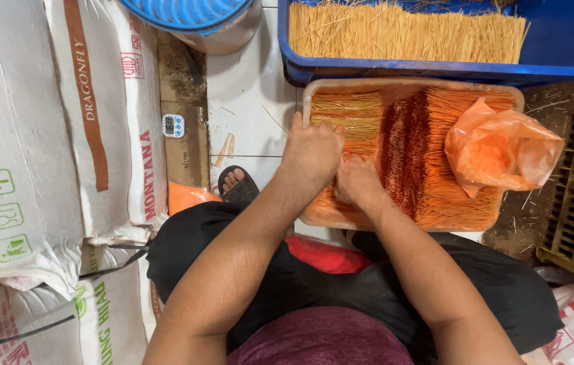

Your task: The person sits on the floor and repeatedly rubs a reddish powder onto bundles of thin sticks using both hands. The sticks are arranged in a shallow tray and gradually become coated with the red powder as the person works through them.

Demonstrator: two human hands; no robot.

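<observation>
Both hands, left hand [313,152] and right hand [356,181], curl shut on sticks [351,118] in the tray [311,94]; more sticks run lengthwise away, right of the right hand.

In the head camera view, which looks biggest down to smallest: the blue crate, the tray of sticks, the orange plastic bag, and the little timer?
1. Blue crate, though partly cut off by the frame
2. Tray
3. Orange plastic bag
4. Timer

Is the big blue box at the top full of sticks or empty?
Partly full. The blue crate holds a pale stick bundle on its left, while its right side shows bare blue floor.
</observation>
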